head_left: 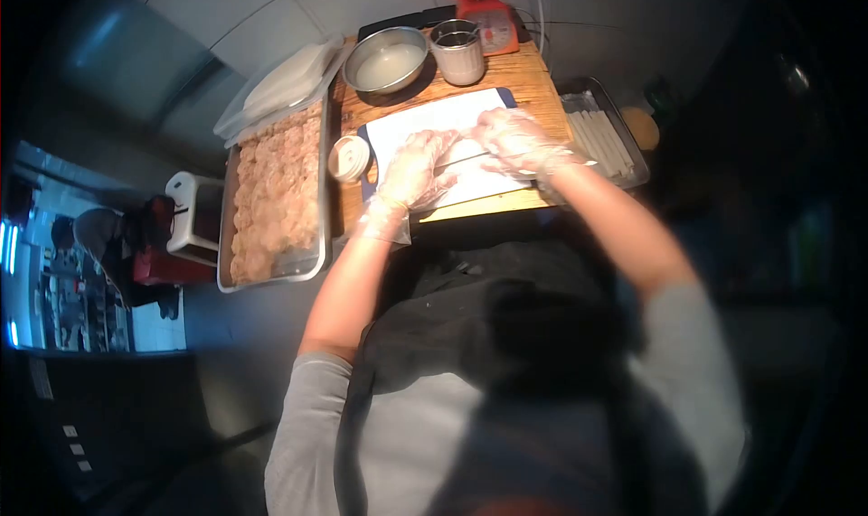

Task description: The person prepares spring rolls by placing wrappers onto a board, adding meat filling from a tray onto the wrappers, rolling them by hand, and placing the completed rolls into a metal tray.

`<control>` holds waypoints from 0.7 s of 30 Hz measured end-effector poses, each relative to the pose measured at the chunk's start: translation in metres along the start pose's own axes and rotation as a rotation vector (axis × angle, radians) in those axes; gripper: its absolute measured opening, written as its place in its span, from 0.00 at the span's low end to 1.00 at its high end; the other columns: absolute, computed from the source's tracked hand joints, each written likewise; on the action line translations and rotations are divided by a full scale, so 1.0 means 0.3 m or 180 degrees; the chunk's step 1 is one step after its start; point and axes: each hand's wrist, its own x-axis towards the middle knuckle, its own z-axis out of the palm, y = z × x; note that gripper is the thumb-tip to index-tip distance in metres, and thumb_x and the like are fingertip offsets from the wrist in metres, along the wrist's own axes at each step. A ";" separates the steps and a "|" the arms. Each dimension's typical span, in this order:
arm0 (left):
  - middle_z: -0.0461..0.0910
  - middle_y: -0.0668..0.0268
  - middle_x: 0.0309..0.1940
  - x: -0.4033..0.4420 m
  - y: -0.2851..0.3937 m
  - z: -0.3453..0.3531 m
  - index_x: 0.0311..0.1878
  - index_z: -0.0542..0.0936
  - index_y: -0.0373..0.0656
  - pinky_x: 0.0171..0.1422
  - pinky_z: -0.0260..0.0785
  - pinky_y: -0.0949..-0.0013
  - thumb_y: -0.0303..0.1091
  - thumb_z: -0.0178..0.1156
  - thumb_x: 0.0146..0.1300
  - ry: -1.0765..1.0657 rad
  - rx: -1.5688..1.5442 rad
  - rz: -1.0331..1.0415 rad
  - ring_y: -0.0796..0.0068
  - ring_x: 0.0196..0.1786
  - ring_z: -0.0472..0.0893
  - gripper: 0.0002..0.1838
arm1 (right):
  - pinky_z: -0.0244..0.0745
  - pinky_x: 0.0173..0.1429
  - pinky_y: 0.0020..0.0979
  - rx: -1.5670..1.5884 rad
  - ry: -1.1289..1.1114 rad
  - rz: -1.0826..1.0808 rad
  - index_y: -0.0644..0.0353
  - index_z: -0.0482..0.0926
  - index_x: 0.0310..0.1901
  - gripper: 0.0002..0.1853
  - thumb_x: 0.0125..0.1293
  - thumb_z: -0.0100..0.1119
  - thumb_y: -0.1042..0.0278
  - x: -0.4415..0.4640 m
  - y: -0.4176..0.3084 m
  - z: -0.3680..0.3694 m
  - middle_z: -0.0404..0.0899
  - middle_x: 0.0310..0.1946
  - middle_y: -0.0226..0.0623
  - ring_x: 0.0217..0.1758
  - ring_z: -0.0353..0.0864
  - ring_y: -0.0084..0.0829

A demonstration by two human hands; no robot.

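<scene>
Both my hands wear clear plastic gloves and work over a white cutting board (420, 123) with dark blue corners. My left hand (418, 168) rests at the board's left part, fingers bent, at the left end of a thin white wrapper or roll (463, 161). My right hand (517, 140) is at the other end of it, fingers curled down. The fingertips are too small and glared to show exactly what each pinches. Left of the board stand small stacked round cups (349, 158).
A metal tray of pinkish filling portions (276, 191) lies left, with white sheets (287, 80) behind. A metal bowl (386, 61), a cup (458, 53) and a red scale (488, 26) stand behind the board. White rolls (600, 142) fill a right tray. A person (104, 245) is far left.
</scene>
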 end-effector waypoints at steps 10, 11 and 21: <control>0.80 0.61 0.38 -0.044 -0.044 -0.083 0.46 0.80 0.40 0.47 0.74 0.65 0.25 0.66 0.58 -0.0095 -0.0548 -0.0337 0.65 0.41 0.80 0.12 | 0.72 0.59 0.43 0.0394 -0.0113 0.0064 0.58 0.80 0.48 0.21 0.58 0.67 0.55 -0.062 0.049 0.006 0.79 0.47 0.43 0.52 0.79 0.45; 0.80 0.64 0.39 -0.024 -0.018 -0.122 0.48 0.80 0.40 0.50 0.74 0.68 0.21 0.67 0.56 -0.0014 -0.0411 -0.0007 0.71 0.43 0.80 0.16 | 0.73 0.58 0.43 0.0836 0.0143 -0.0125 0.58 0.79 0.50 0.22 0.58 0.67 0.54 -0.064 0.020 0.004 0.79 0.47 0.43 0.52 0.79 0.46; 0.82 0.63 0.45 0.123 0.038 -0.230 0.45 0.78 0.42 0.43 0.74 0.73 0.21 0.63 0.64 0.1427 -0.2905 -0.0666 0.75 0.44 0.81 0.09 | 0.74 0.52 0.29 0.4068 0.1235 0.0689 0.62 0.75 0.56 0.23 0.62 0.68 0.62 -0.250 0.184 -0.171 0.79 0.45 0.33 0.48 0.77 0.25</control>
